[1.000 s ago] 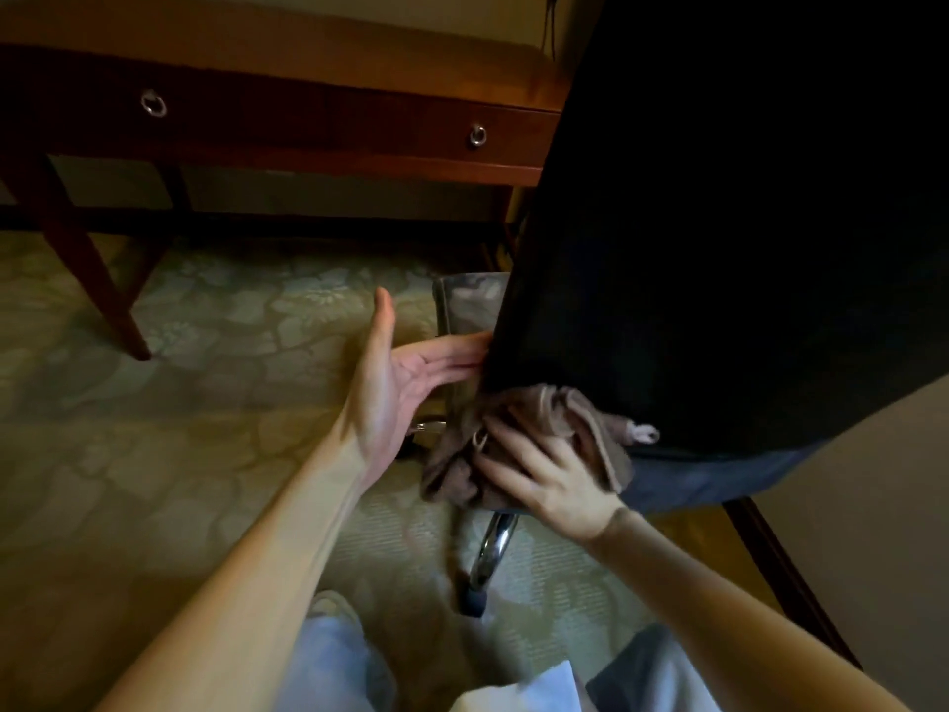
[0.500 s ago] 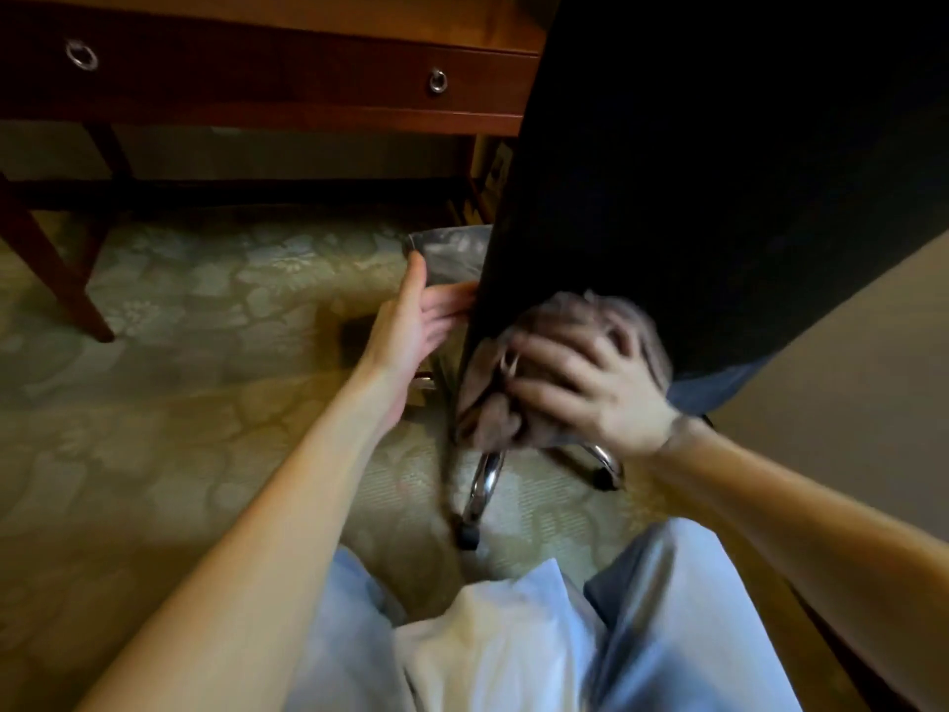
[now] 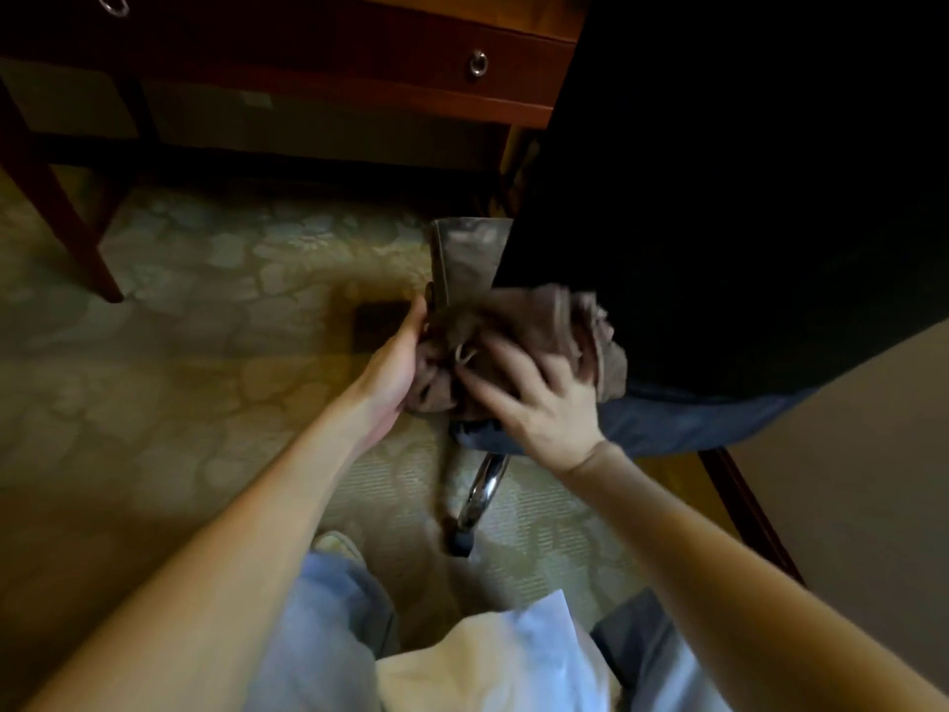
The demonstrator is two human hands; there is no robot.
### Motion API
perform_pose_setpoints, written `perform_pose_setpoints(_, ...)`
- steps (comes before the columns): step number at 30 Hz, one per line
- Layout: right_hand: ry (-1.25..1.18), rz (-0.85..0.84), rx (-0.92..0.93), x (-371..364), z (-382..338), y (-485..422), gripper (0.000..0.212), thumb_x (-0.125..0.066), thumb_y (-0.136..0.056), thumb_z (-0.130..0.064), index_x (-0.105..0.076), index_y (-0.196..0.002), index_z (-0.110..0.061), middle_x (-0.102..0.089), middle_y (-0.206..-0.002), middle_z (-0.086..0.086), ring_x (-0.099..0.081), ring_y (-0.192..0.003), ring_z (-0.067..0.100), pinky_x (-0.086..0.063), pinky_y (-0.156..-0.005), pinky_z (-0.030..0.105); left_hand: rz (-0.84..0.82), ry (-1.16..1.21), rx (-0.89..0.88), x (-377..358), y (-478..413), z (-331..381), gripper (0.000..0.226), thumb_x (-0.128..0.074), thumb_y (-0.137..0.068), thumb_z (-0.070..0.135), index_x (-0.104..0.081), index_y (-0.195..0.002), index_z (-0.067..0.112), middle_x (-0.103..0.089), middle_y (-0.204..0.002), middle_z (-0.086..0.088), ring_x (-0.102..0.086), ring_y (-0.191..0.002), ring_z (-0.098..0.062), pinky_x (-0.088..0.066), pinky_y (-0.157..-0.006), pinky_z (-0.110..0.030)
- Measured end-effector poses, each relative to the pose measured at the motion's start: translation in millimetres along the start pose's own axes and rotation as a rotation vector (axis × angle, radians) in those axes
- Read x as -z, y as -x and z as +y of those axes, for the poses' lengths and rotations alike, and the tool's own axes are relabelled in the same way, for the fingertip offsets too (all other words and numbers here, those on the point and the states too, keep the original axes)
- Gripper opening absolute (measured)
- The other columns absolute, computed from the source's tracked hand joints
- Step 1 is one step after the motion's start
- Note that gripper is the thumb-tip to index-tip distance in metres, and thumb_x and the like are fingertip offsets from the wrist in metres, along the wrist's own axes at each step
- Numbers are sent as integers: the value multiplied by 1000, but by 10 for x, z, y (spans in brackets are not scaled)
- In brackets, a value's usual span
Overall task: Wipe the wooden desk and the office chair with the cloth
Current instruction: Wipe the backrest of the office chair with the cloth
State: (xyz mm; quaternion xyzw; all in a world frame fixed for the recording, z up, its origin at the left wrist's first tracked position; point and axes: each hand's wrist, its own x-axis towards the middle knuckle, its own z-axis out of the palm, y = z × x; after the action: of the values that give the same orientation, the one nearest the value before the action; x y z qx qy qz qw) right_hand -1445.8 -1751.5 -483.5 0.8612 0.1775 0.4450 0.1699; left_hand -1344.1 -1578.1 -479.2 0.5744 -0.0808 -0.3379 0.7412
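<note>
My right hand (image 3: 539, 408) presses the cloth (image 3: 590, 341), fingers spread, against the office chair (image 3: 719, 197); left hand's (image 3: 393, 367) grip I cannot tell.

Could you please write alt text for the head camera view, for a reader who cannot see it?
A person's right hand presses a bunched cloth against the lower back of a black office chair, the left hand touching the cloth's left side. Behind stands a wooden desk with drawers, on patterned carpet.
</note>
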Motion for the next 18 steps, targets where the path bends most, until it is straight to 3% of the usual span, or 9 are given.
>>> perform_pose_setpoints(3,-26,-153,46,-316,-250,264,42,-39,-108,-13,-79,-118,-23,-72,-128,5,-49,-115,24,-26,-115,32,-62,-56,52,107,-157,120,72,-17,-104,63,-74,-111,20,-77,-112,-5,-70,-109,-16,-51,-94,-33)
perform_pose_setpoints(7,-179,-401,119,-722,-487,690,41,-45,-91,-15,-82,-107,-23,-77,-112,-3,-49,-114,18,-37,-106,31,-80,-99,-2,198,-207,197,78,-9,-104,62,-74,-110,20,-77,-114,-1,-68,-114,-13,-32,-118,-38)
perform_pose_setpoints(11,-233,-820,232,-913,-670,857,49,-40,-81,-18,-82,-105,-22,-77,-112,-3,-70,-112,16,-53,-97,33,-103,-71,-9,252,-210,155,84,-10,-97,69,-74,-116,19,-75,-120,-1,-65,-121,-13,-22,-125,-46)
perform_pose_setpoints(13,-314,-927,212,-946,-712,1002,52,-35,-88,-22,-77,-118,-21,-74,-124,-3,-69,-117,13,-58,-96,37,-118,-91,-30,238,-180,179,87,-13,-90,74,-73,-119,19,-75,-121,1,-65,-121,-10,-24,-123,-42)
perform_pose_setpoints(15,-374,-974,136,-981,-779,1036,53,-30,-96,-29,-63,-137,-22,-63,-141,-6,-58,-130,8,-50,-108,36,-127,-114,-58,228,-150,181,85,-16,-85,74,-72,-120,21,-75,-122,4,-66,-119,-6,-32,-116,-32)
perform_pose_setpoints(17,-317,-997,159,-980,-752,989,45,-40,-100,-32,-61,-139,-25,-62,-143,-6,-57,-133,12,-46,-112,32,-135,-133,-78,206,-97,180,80,-16,-84,72,-70,-120,26,-74,-122,9,-65,-118,-2,-38,-102,-18)
perform_pose_setpoints(18,-330,-1143,235,-983,-710,995,43,-45,-102,-30,-60,-141,-21,-56,-149,0,-51,-139,18,-41,-117,36,-134,-149,-85,204,-81,180,78,-16,-84,72,-69,-121,27,-72,-123,11,-65,-118,-1,-39,-96,-13)
